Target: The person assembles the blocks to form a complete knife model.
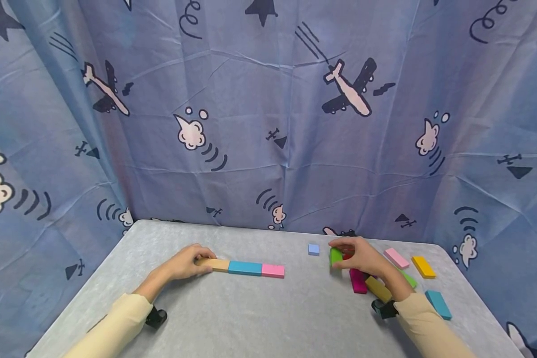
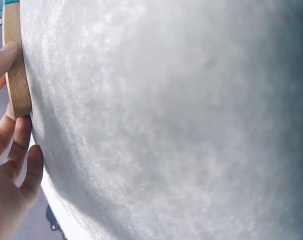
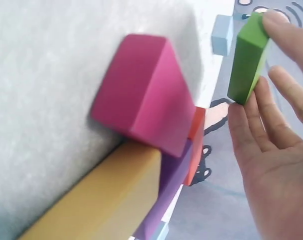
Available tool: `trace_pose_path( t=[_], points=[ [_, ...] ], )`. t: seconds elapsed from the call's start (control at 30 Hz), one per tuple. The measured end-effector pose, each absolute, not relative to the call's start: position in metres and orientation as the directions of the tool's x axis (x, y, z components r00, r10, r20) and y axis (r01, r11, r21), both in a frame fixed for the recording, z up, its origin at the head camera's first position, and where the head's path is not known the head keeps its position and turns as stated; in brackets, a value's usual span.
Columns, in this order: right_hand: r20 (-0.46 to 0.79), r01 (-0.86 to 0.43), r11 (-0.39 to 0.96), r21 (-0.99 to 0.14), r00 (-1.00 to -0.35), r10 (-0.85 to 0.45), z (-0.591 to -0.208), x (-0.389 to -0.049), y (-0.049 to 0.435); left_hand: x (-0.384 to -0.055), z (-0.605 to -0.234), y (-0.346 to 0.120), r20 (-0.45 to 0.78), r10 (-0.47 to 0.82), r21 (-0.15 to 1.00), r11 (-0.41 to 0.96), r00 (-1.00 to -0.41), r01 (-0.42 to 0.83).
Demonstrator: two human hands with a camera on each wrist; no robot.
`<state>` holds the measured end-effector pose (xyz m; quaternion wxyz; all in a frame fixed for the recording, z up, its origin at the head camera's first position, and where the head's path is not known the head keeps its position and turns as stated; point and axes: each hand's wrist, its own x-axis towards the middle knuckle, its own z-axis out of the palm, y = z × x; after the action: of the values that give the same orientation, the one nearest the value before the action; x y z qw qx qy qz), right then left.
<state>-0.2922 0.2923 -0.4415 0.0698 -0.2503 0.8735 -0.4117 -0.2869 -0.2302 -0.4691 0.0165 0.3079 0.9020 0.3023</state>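
Note:
My left hand (image 1: 184, 263) holds a plain wooden block (image 1: 219, 265) by its left end, thumb on the near side. That block heads a straight row; a blue block (image 1: 245, 268) touches it, followed by a pink block (image 1: 273, 271). Over at the right, my right hand (image 1: 361, 254) pinches a green block (image 3: 247, 57) between thumb and fingers. Beneath and beside this hand lie a magenta block (image 3: 141, 90), a yellow block (image 3: 101, 200), a purple block (image 3: 166, 190) and a red block (image 3: 194, 145), bunched together. My right hand partly hides this pile in the head view.
A small light-blue cube (image 1: 313, 249) sits left of the green block. Farther right are a light-pink block (image 1: 397, 258), an orange-yellow block (image 1: 423, 267), a second green block (image 1: 409, 279) and a teal block (image 1: 438, 305). A patterned curtain (image 1: 250, 149) hangs behind the pale table (image 1: 250, 318).

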Motion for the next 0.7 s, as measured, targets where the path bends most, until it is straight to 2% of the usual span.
trace_pose_path(
  t=[0.3, 0.57, 0.7],
  points=[
    [0.132, -0.397, 0.466, -0.791, -0.854, -0.504, -0.441, -0.280, 0.289, -0.285, -0.468, -0.231, 0.148, 0.563, 0.559, 0.631, -0.813, 0.538],
    [0.129, -0.419, 0.437, -0.796, -0.823, -0.553, -0.449, -0.274, 0.286, -0.286, -0.470, -0.231, 0.147, 0.561, 0.563, 0.629, -0.814, 0.536],
    [0.099, -0.381, 0.418, -0.825, -0.825, -0.557, -0.451, -0.268, 0.285, -0.286, -0.471, -0.231, 0.155, 0.561, 0.564, 0.625, -0.813, 0.539]
  ],
)
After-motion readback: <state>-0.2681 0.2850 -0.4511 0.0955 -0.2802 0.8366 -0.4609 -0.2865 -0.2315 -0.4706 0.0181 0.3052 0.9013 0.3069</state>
